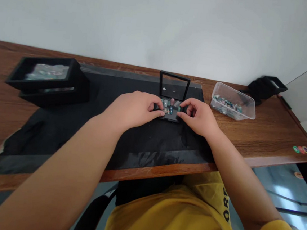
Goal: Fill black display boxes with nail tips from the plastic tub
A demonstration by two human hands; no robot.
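A small black case point(173, 115) with a clear-windowed lid point(174, 87) raised at the back stands on a black mat. Several press-on nails point(171, 110) in green, pink, blue and pale tones lie inside it. My left hand point(139, 108) is at the case's left side, its thumb and index finger curled onto the edge. Opposite it, my right hand point(200, 116) grips the right side, with thumb and index finger close to a green nail. The fingertips partly cover the outer nails, so I cannot tell whether either hand also pinches one.
A clear plastic tub point(248, 108) of loose nails stands to the right. Behind it are several stacked black cases point(266, 86). Stacked black boxes point(74, 75) holding nails in wrapping sit at the left. The black mat point(145, 143) covers part of the wooden table point(260, 132) against the wall.
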